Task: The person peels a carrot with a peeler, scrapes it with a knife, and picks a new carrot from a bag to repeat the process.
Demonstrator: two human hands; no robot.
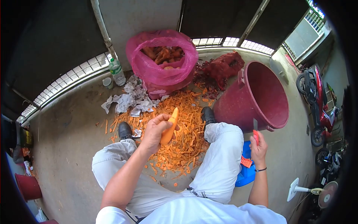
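Carrot, smooth and tapered, tip up, clamped in left hand grip above the lap. Right hand grip closed on red-handled peeler, well apart, by the maroon tub rim. Shavings heap fills floor between shoes; crinkled pink sack beyond. Bare concrete left.

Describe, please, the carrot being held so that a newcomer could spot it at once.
Start at the big pink sack of carrots by the wall. Below it, over the orange peelings, the left hand grips one carrot: peeled smooth, whole and raised.
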